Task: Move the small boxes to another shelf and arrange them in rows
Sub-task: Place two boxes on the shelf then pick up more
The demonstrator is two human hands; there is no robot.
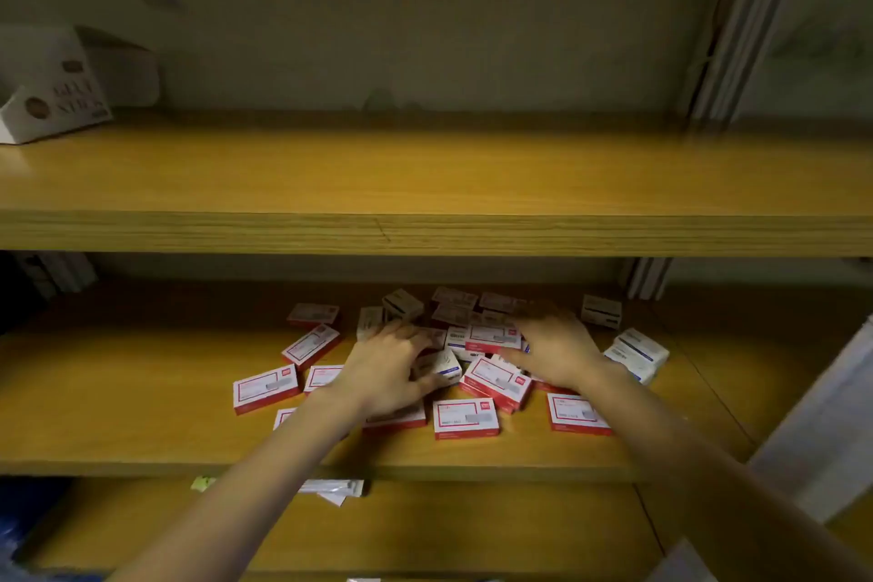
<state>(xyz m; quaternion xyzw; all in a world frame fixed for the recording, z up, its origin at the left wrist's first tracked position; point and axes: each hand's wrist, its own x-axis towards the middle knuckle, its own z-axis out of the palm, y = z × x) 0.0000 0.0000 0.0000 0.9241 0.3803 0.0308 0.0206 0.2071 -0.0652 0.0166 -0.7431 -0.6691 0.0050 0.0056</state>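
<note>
Two wooden shelves: the upper shelf (pixel 425 175) is above the lower shelf (pixel 118 392), where small boxes (pixel 465 416) lie flat, pointing every way. Left hand (pixel 382 373) and right hand (pixel 552 345) rest spread on the pile, gripping nothing clearly.

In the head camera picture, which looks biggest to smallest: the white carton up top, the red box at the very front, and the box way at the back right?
1. White carton on the upper shelf: clearly biggest.
2. Front red box.
3. Back-right box.
The last two may be the same size; the front one is simply nearer the camera.
</note>
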